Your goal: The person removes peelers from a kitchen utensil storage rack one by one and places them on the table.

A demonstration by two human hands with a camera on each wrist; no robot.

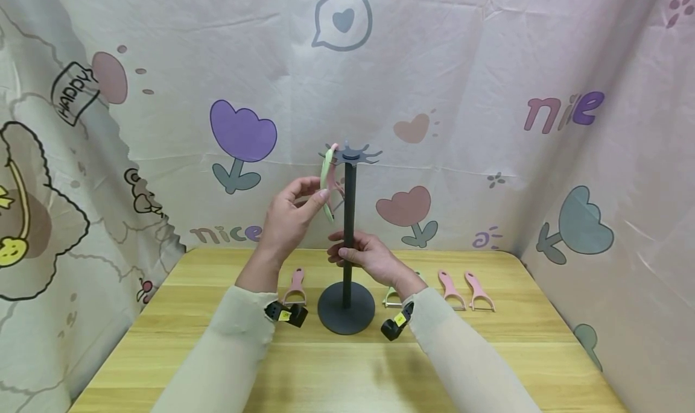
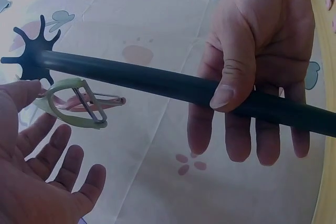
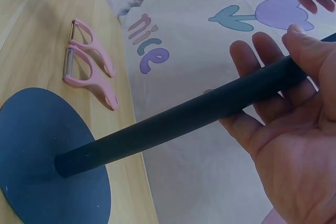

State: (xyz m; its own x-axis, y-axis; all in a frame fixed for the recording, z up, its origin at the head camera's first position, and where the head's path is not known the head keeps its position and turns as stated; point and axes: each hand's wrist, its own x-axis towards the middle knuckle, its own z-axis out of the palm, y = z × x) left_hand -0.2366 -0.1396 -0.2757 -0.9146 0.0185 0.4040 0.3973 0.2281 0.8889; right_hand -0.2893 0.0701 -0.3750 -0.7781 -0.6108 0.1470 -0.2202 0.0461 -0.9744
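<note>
A black stand rises from a round base to a ring of curved hooks. My left hand pinches a light green peeler by its handle, between thumb and index finger, at the left side of the hooks. Just behind it a pink peeler hangs by the hooks, partly covered by the green one. Whether the green handle's hole is over a hook I cannot tell. Lower down, my right hand holds the pole, thumb in front and fingers behind.
Left of the base lie pink peelers, two of them visible in the right wrist view. To the right, a green peeler is partly hidden by my right wrist, beside two pink peelers. A patterned cloth hangs behind the wooden table.
</note>
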